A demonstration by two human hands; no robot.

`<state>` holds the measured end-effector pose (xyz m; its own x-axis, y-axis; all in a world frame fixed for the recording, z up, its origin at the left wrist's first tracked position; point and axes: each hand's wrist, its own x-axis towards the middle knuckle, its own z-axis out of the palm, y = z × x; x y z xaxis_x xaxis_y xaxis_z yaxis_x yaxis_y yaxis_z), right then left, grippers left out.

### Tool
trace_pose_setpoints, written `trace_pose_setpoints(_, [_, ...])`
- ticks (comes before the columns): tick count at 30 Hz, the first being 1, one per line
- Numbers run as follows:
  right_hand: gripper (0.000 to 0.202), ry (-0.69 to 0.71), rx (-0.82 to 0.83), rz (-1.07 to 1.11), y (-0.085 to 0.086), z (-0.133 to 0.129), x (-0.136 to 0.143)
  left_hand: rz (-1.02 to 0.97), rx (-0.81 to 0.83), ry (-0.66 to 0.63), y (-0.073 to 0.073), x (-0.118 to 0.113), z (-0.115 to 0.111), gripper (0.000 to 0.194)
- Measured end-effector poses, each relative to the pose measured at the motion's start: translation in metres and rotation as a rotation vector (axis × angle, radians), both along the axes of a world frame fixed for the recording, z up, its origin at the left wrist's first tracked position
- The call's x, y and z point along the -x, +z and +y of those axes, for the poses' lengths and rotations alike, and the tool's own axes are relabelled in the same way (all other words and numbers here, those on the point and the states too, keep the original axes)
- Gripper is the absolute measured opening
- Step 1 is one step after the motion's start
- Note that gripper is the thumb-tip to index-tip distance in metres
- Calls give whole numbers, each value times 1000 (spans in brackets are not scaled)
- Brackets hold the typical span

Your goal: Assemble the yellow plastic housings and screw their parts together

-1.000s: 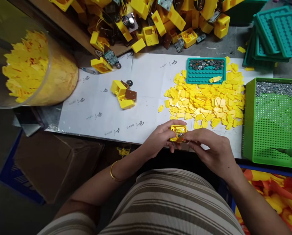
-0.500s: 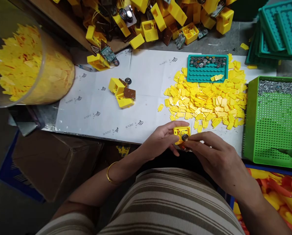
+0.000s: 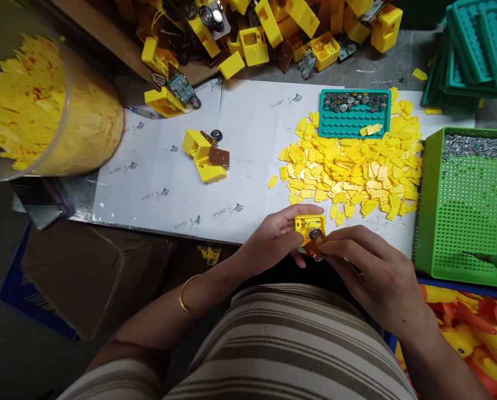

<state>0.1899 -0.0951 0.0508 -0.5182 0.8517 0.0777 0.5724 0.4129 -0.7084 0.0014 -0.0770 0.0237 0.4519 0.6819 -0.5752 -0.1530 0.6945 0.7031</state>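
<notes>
My left hand (image 3: 278, 236) is closed around a small yellow plastic housing (image 3: 302, 223), its open side facing up. A round dark speaker (image 3: 315, 233) sits inside the housing. At the housing's near right edge, my right hand (image 3: 367, 269) pinches a small brown circuit board (image 3: 314, 248) between thumb and fingers. Whether wires join the board to the housing is too small to tell. Farther left on the white sheet lies another yellow housing (image 3: 197, 144) with a brown board (image 3: 219, 157) and a round speaker (image 3: 216, 135) beside it.
Many small yellow plates (image 3: 348, 166) lie heaped around a teal tray (image 3: 354, 125) holding round metal parts. A green basket (image 3: 473, 205) with screws stands right. A clear tub (image 3: 94, 128) of yellow pieces stands left. More yellow housings (image 3: 254, 45) pile up at the back.
My right fingers have shifted from the speaker area to the brown board, which now shows more fully below the speaker. My left hand keeps its hold on the housing.
</notes>
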Motion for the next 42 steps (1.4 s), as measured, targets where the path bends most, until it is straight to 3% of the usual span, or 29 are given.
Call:
trace_pose_setpoints(10, [17, 47, 35, 38, -1, -4, 2, 42, -67, -3, 3, -1, -2, 48])
trace_pose_setpoints(19, [14, 145, 0, -146, -3, -6, 8, 31, -20, -2, 2, -2, -6, 44])
trace_pose_setpoints(34, [14, 64, -58, -94, -3, -5, 9, 175, -96, -27, 9, -2, -3, 42])
trace_pose_setpoints(42, [15, 35, -93, 53, -8, -10, 11, 134, -57, 21, 8, -5, -2, 39])
